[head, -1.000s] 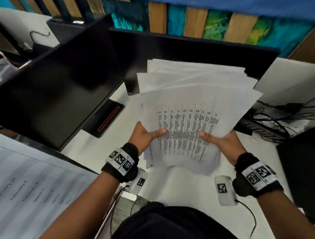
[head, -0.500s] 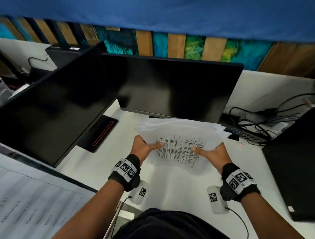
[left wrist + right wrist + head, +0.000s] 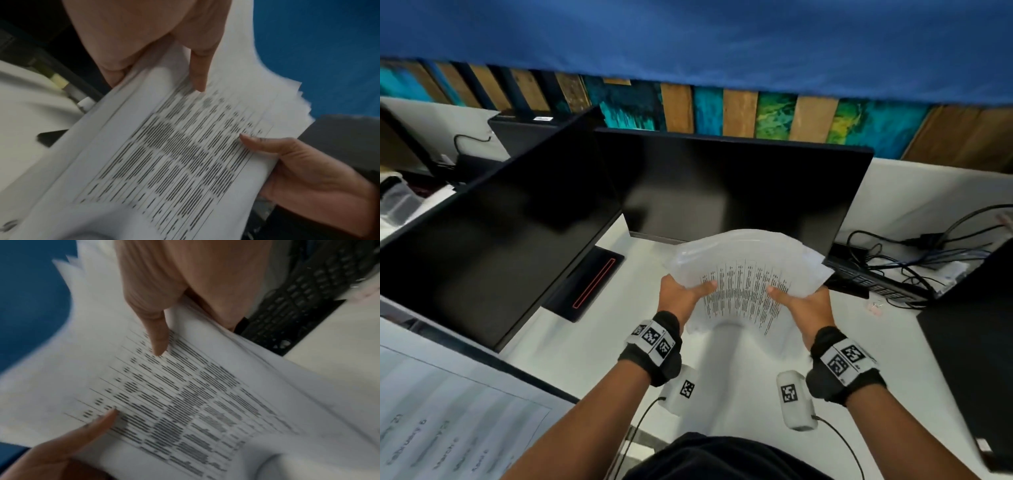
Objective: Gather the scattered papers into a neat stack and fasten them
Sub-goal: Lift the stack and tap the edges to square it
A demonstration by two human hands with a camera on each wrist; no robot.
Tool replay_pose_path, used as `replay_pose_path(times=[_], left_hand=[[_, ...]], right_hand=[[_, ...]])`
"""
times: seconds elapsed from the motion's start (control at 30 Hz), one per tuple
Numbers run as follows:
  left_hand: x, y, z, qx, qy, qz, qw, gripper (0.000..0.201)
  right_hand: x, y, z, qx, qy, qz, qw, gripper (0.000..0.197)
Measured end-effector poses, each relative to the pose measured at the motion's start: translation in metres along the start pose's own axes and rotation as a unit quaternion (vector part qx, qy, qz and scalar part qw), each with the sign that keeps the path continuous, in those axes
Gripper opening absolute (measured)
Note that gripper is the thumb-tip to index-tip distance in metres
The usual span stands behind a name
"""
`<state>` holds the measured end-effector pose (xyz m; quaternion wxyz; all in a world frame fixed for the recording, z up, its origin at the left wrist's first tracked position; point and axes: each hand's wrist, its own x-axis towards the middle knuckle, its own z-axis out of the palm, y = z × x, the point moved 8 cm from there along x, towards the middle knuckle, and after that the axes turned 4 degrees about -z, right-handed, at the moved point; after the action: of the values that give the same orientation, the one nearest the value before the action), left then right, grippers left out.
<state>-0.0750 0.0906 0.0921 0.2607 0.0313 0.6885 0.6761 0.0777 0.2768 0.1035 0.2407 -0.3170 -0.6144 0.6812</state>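
A loose stack of white papers (image 3: pixel 743 270) with a printed table on the top sheet is held above the white desk (image 3: pixel 571 359), bowed upward in the middle. My left hand (image 3: pixel 681 294) grips its left edge, thumb on top. My right hand (image 3: pixel 798 301) grips its right edge the same way. In the left wrist view the papers (image 3: pixel 174 154) fill the frame with my left hand (image 3: pixel 164 48) at the top and my right hand (image 3: pixel 298 170) at the right. The right wrist view shows the papers (image 3: pixel 185 394) under my right hand (image 3: pixel 174 296) and left hand (image 3: pixel 61 443). The far sheet edges are fanned and uneven.
Two black monitors (image 3: pixel 722 192) (image 3: pixel 493 246) stand behind and left of the papers. A black keyboard and tangled cables (image 3: pixel 887 274) lie at the right, a dark tower (image 3: pixel 976 342) further right. A printed calendar sheet (image 3: pixel 448 418) lies at the lower left.
The papers were raised upright before me a second ago; both hands have lowered them towards the desk, and the stack now bows upward in the middle.
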Motion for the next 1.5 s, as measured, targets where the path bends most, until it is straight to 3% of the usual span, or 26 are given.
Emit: replay_pose_path(times=[0.13,0.23,0.33,0.4,0.47,0.53,0.6,0.67,0.8,0.93,1.0,1.13,1.27,1.37,1.5], left_hand=[[0.0,0.019,0.012,-0.02,-0.021,0.034,0.999,0.034],[-0.002,0.046,0.018,-0.063,-0.01,0.069,0.996,0.024],[0.002,0.047,0.016,-0.1,0.062,0.04,0.992,0.081],[0.003,0.048,0.016,-0.11,0.069,0.046,0.99,0.065],[0.003,0.052,0.02,-0.097,0.053,0.065,0.992,0.028],[0.001,0.055,0.019,-0.085,0.067,0.075,0.991,0.025],[0.004,0.052,0.018,-0.093,0.078,0.069,0.99,0.047],[0.008,0.052,0.015,-0.113,0.096,0.064,0.987,0.065],[0.013,0.052,0.013,-0.124,0.108,0.074,0.984,0.036],[0.01,0.057,0.011,-0.11,0.129,0.068,0.983,0.054],[0.011,0.057,0.009,-0.111,0.147,0.066,0.981,0.049],[0.016,0.053,0.006,-0.124,0.167,0.042,0.977,0.039],[0.02,0.049,0.008,-0.12,0.153,0.029,0.98,0.035],[0.016,0.053,0.011,-0.099,0.13,0.061,0.985,0.049],[0.012,0.059,0.014,-0.072,0.116,0.096,0.986,0.047]], right_hand=[[0.01,-0.002,-0.001,0.009,0.014,0.011,1.0,0.032],[0.015,-0.023,-0.002,0.049,0.033,-0.005,0.998,0.055],[0.015,-0.046,0.003,0.087,0.033,-0.022,0.995,0.034],[0.013,-0.056,0.007,0.087,0.028,-0.027,0.995,0.045],[0.012,-0.06,0.011,0.081,0.036,-0.028,0.996,0.067],[0.011,-0.061,0.011,0.087,0.063,-0.03,0.994,0.053],[0.011,-0.06,0.009,0.092,0.095,-0.031,0.991,0.034],[0.012,-0.061,0.007,0.094,0.111,-0.04,0.989,0.04],[0.011,-0.064,0.011,0.07,0.12,-0.035,0.99,0.059],[0.017,-0.064,0.009,0.056,0.129,-0.03,0.99,0.039],[0.016,-0.063,0.008,0.047,0.132,-0.035,0.99,0.038],[0.017,-0.063,0.007,0.036,0.121,-0.041,0.991,0.053],[0.018,-0.059,0.006,0.037,0.108,-0.05,0.992,0.043],[0.017,-0.058,0.008,0.042,0.082,-0.068,0.993,0.039],[0.013,-0.06,0.009,0.035,0.062,-0.077,0.994,0.025]])
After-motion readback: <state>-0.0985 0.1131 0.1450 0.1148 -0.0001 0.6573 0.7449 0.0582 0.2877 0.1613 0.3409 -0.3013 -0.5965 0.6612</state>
